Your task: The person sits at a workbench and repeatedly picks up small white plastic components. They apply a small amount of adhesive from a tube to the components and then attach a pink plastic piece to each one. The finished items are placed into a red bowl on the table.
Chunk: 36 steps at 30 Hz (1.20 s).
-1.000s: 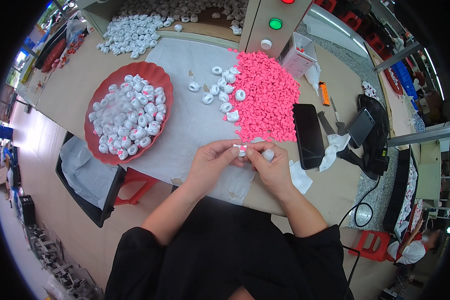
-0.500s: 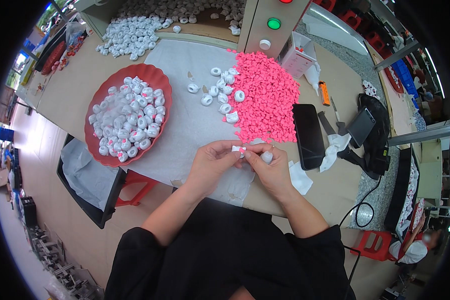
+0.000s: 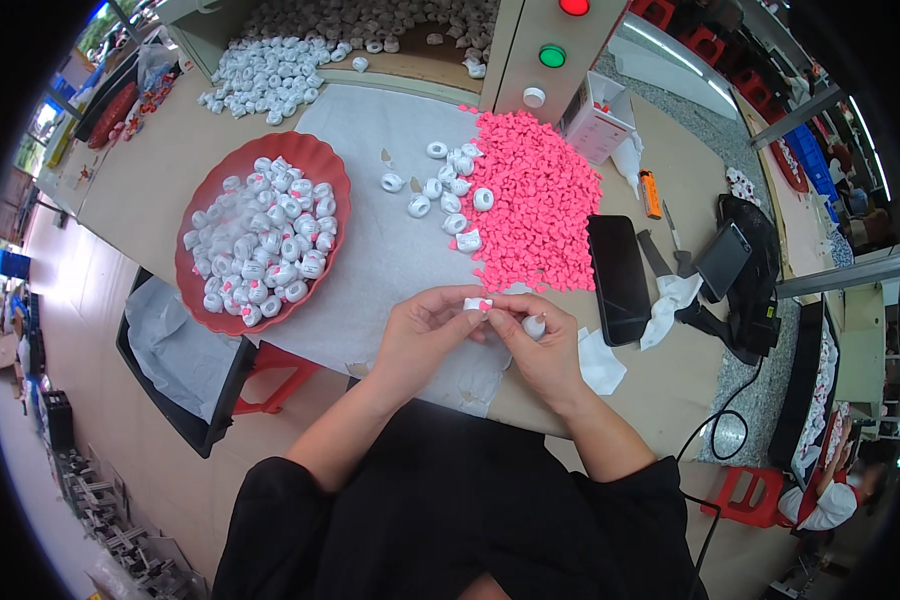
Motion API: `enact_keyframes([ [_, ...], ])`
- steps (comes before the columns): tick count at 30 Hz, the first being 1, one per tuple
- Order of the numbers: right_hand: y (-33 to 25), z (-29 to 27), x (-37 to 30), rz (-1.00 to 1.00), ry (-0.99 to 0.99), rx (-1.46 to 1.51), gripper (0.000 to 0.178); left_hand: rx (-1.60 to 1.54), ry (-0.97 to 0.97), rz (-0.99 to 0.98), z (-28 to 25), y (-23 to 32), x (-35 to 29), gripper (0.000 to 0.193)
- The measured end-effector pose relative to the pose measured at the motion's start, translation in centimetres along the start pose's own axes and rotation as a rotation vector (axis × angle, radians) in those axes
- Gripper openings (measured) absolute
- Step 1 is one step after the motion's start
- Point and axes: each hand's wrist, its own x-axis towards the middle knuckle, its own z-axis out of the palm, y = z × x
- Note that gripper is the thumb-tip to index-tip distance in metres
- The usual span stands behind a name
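Note:
Over the table's near edge, both hands meet at a small white molded piece (image 3: 473, 304) with a pink bow-like bit (image 3: 485, 305) on it. My left hand (image 3: 425, 330) pinches the white piece between thumb and fingertips. Thumb and forefinger of my right hand (image 3: 545, 355) press at the pink bit from the other side. A rounded white thing with a small tip (image 3: 534, 327), perhaps a glue bottle, is tucked in the right hand's fingers; most of it is hidden. Just beyond lies a pile of small pink pieces (image 3: 535, 200), with several loose white ring-like pieces (image 3: 418, 205) at its left.
On white paper (image 3: 360, 270) stands a red scalloped bowl (image 3: 342, 200) of white pieces with pink bits. More white pieces (image 3: 260, 80) lie at the back. At right are a phone (image 3: 618, 280), an orange lighter (image 3: 650, 195), a box (image 3: 598, 125) and crumpled tissue (image 3: 670, 305).
The view has shifted slightly, so the table contents sit a little lower and to the right. Both hands keep their hold on the white piece, with only slight finger movement.

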Motion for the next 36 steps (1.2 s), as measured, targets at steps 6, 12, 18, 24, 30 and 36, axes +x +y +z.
enact_keyframes([
  [6, -0.7, -1.7, 0.6, 0.211, 0.085, 0.359, 0.030, 1.272, 0.639, 0.733, -5.6, 7.6, 0.5, 0.026],
  [12, -2.0, -2.0, 0.7, 0.218, 0.051, 0.515, 0.027, 1.614, 0.247, 0.795, -1.3, 4.2, 3.5, 0.033],
  [18, -2.5, -4.1, 1.1, 0.219, 0.026, 0.701, 0.029, 1.667, 0.044, 0.814, -0.8, 0.0, 6.1, 0.034],
  [24, -2.1, -4.0, 0.9, 0.134, 0.241, 0.566, 0.030, 0.887, 0.043, 0.398, -0.2, 1.5, 3.3, 0.026],
  [30, -1.9, -3.5, 0.5, 0.058, 0.124, 0.633, 0.024, -0.013, -0.092, -0.090, -0.9, -0.2, 0.9, 0.031],
  [36, -1.5, -2.4, -0.3, -0.138, 0.130, 0.291, 0.027, 0.065, -0.039, 0.101, 0.2, -1.0, 0.3, 0.033],
])
